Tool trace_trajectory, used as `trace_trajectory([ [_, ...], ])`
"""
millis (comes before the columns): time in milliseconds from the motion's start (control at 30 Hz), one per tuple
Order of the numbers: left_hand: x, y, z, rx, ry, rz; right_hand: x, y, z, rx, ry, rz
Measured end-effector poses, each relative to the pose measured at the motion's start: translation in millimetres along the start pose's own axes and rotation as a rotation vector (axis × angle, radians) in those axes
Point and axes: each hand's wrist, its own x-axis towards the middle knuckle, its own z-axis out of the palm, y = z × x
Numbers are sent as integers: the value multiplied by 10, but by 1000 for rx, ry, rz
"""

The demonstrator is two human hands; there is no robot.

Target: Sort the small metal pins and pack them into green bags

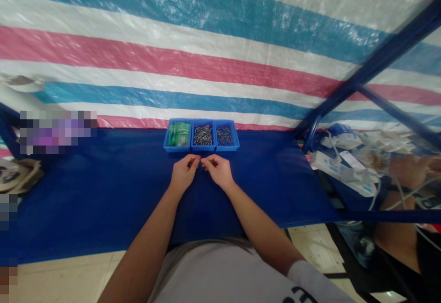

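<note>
My left hand [184, 173] and my right hand [219, 171] meet fingertip to fingertip over the dark blue tabletop [138, 193]. Both have thumb and fingers pinched; whatever lies between them is too small or hidden to make out. Just beyond my fingers, three small blue bins [203, 148] stand side by side. Green plastic bags [179, 134] fill the left one. In the middle bin lies a heap of small metal pieces, possibly screws [203, 135]. The right bin has thin, longer metal pieces [224, 135], more loosely spread.
A striped tarpaulin [206, 69] hangs behind the table. To the right, blue metal frame bars [330, 105] rise beside a white power strip [344, 174], cables and plastic bags [379, 142]. Another person's arm [396, 229] shows there. A brown container [20, 174] is at far left.
</note>
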Motion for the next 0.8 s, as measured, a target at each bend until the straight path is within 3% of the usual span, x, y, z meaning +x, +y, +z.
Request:
trace_trajectory([
  [433,4,3,-4,66,-29,21,46,-23,-18,-31,5,-29],
  [800,-3,-24,18,88,-62,54,27,-10,-29,-268,44,-172],
])
